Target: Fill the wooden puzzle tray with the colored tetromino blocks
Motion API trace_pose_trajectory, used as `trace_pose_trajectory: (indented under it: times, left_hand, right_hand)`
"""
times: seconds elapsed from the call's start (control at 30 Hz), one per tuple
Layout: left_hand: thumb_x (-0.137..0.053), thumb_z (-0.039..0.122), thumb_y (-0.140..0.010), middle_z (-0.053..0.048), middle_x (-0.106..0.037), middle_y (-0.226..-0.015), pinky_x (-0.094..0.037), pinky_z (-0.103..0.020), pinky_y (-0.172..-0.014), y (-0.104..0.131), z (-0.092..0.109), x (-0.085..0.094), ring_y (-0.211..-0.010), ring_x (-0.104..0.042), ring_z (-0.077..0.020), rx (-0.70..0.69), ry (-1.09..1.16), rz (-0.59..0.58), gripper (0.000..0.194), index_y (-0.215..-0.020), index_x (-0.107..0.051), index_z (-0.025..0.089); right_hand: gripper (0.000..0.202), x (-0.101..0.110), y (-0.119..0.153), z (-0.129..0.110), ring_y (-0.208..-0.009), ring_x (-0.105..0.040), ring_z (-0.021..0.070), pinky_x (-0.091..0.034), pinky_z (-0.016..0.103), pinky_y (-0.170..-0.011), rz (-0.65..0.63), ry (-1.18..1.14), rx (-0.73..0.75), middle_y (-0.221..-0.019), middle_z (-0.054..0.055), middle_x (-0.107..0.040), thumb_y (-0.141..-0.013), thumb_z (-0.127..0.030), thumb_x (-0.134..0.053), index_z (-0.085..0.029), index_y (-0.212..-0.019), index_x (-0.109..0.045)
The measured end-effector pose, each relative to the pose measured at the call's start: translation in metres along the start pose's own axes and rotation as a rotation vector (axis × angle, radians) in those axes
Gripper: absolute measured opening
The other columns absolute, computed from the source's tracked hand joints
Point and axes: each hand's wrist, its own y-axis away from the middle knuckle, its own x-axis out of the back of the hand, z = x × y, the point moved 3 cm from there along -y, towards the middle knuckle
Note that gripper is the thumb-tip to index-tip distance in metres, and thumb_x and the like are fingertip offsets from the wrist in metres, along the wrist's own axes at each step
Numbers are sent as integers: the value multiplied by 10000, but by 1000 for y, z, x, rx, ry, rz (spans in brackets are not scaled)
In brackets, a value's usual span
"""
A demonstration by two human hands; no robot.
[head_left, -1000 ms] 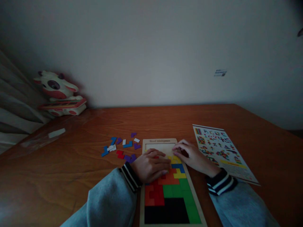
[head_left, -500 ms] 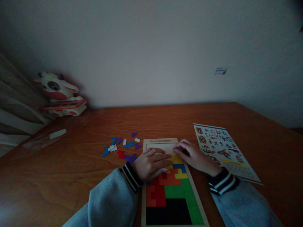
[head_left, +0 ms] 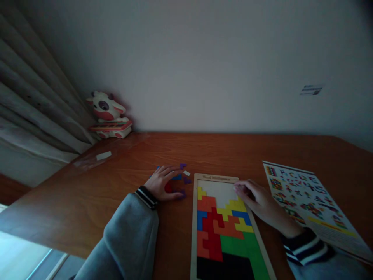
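A wooden puzzle board (head_left: 220,178) lies on the table, with black, green, red, orange, blue and yellow pieces fitted in its lower part and bare wood in its upper part. My left hand (head_left: 163,182) is over the loose pieces left of the board, fingers spread, partly covering a red piece (head_left: 168,188) and a blue piece (head_left: 177,177). Purple pieces (head_left: 187,180) and a white piece (head_left: 187,173) lie near its fingertips. My right hand (head_left: 258,200) rests at the board's upper right edge with fingers curled and tips together; whatever is between them is hidden.
A printed leaflet (head_left: 313,200) lies right of my right hand. A toy cow with a keyboard (head_left: 110,116) sits at the back left by the curtain (head_left: 37,93). Clear plastic with a white label (head_left: 103,155) lies in front of it. The wall (head_left: 218,77) borders the table's back.
My left hand has moved off the board, leftward onto the loose pieces, and its fingers have spread. My right hand stays by the upper right of the board. The camera view has turned left.
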Motion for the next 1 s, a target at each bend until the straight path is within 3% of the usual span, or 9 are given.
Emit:
trace_pose_trajectory:
  times: [0.1, 0.23, 0.43, 0.7, 0.87, 1.0]
  left_hand:
    - [-744, 713, -630, -183, -472, -1454, -370, -587, -1068, 15, -14, 0, -1328, -443, -381, 92, -10, -69, 991, -1427, -446, 204]
    - [-741, 751, -594, -211, -366, -1526, -258, -664, -1109, 20, -17, -11, -1395, -348, -414, 150, 1, -149, 1095, -1469, -386, 197]
    - [-667, 635, -783, -159, -419, -1509, -248, -642, -1133, 12, -6, -18, -1379, -406, -365, 150, 47, -187, 758, -1404, -489, 240]
    - [-613, 504, -876, -105, -528, -1431, -350, -522, -1131, 13, -6, -19, -1305, -511, -286, 114, 98, -113, 493, -1300, -592, 251]
    - [-609, 587, -857, -96, -459, -1492, -246, -573, -1168, -3, 2, -15, -1402, -372, -331, 163, 2, -21, 648, -1402, -494, 258]
    - [-471, 606, -933, -99, -340, -1566, -221, -614, -1158, -19, 7, -27, -1445, -293, -344, 201, -27, -107, 643, -1482, -383, 282]
  right_hand:
    - [319, -1, 0, 1, -792, -633, 213, -515, 357, -719, -3, 5, -11, -877, 49, -655, -956, -497, -467, -235, -1022, -635]
    - [343, -2, 0, 2, -804, -637, 223, -520, 373, -742, -11, 17, -14, -900, 66, -662, -957, -516, -456, -232, -1032, -632]
    - [356, -3, 0, 4, -824, -639, 222, -520, 373, -755, -18, 30, -27, -919, 70, -664, -955, -518, -457, -223, -1033, -640]
    - [354, -3, 0, 4, -790, -643, 217, -520, 348, -703, -18, 45, -16, -881, 63, -658, -950, -518, -460, -229, -1004, -657]
    - [346, -5, 0, 6, -842, -640, 226, -515, 361, -749, -23, 59, -11, -923, 66, -655, -958, -515, -453, -235, -1024, -645]
    - [353, -5, 0, 6, -860, -635, 233, -510, 380, -779, -33, 51, -24, -941, 72, -654, -961, -527, -445, -237, -1022, -638]
